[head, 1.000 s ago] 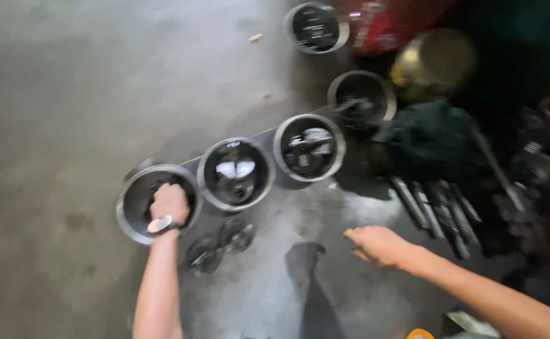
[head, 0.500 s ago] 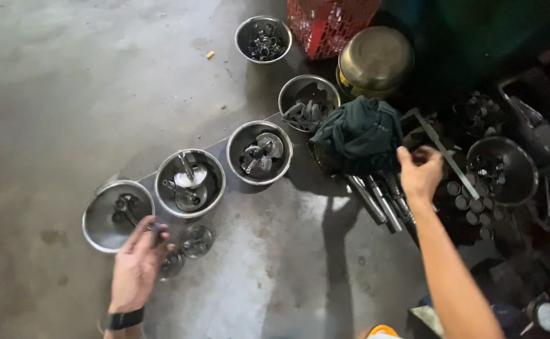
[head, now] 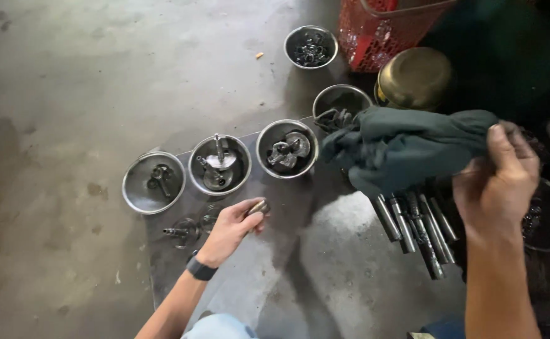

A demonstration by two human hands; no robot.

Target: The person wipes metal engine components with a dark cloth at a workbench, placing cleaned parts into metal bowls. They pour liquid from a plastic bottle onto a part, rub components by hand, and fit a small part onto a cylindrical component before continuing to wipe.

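Far left: a row of three steel bowls (head: 153, 182) holding metal parts; loose valves (head: 184, 232) on the floor just near of them. Left hand (head: 229, 229), watch (head: 200, 269) on the wrist, pinches a small metal part (head: 259, 207) in its fingertips, near the third bowl. Centre right: a dark green rag (head: 400, 147) draped over a bundle of rods (head: 413, 229). Right hand (head: 497, 182) closed on the rag's right end. Far: red basket (head: 381, 28), brass pot (head: 416, 75).
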